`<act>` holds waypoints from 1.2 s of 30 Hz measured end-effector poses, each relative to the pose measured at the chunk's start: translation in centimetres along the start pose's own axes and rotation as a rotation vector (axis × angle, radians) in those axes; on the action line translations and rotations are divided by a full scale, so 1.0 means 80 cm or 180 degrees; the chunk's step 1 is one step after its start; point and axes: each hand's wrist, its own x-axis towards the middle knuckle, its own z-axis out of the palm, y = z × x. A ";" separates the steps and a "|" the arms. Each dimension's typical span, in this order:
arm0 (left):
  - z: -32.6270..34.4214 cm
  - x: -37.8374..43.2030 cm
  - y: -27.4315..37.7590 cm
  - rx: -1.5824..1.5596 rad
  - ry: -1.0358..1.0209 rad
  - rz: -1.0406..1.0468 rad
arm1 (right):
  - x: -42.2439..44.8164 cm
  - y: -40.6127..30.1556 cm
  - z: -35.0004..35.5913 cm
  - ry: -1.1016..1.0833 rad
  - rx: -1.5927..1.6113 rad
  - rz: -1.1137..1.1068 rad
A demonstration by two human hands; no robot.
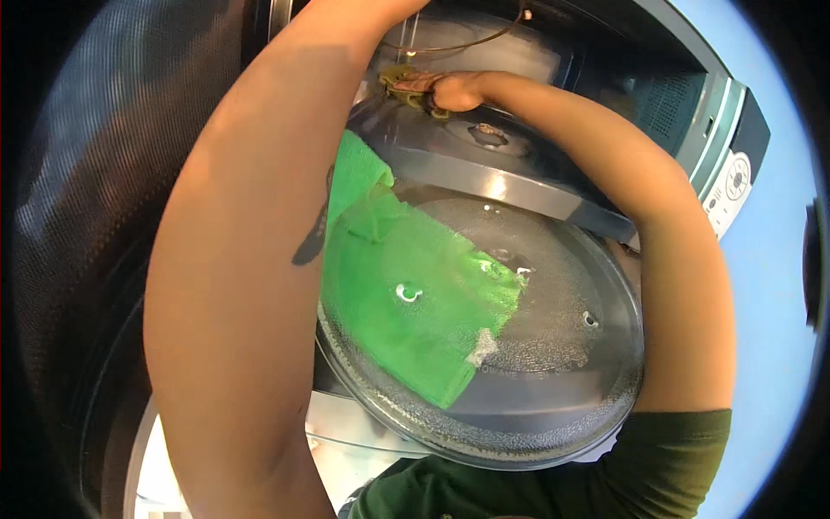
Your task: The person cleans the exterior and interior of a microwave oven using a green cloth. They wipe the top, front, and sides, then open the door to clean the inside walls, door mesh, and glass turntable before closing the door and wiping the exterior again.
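My right hand (454, 91) is inside a microwave oven, fingers pressing a crumpled yellow-green cloth (401, 81) against the inner surface. Just below the hand, the round turntable hub (489, 135) shows in the cavity floor. My left forearm crosses the left side of the view and runs past the top edge; that hand is out of view. In front of the oven opening lies a clear glass turntable plate (551, 311), tilted, with water drops on it. A green cloth (389, 279) shows through the plate, and its upper left part sticks out beyond the rim.
The oven door (84, 194) stands open along the left. A thin roller ring (467, 47) with small wheels is at the top of the cavity. The control panel (729, 188) is on the right, beside a light blue wall (771, 272). The metal front sill (496, 185) borders the cavity.
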 end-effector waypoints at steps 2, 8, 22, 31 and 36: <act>0.001 -0.002 -0.008 0.0063 0.0018 0.0024 | 0.018 0.002 0.008 0.0068 -0.0089 -0.0143; 0.009 0.007 0.015 -0.0146 0.0013 -0.0055 | -0.008 0.110 0.052 -0.0754 -0.0718 0.0456; -0.013 -0.003 0.001 -0.0073 -0.0302 -0.0231 | -0.160 0.000 -0.020 -0.2297 -0.0967 0.0951; 0.011 0.001 -0.006 0.0004 -0.0369 -0.0138 | -0.293 -0.076 -0.142 0.0765 -0.0795 0.1380; -0.009 0.002 0.009 -0.0134 -0.0588 -0.0259 | -0.212 -0.021 -0.025 0.0880 -0.0929 0.1667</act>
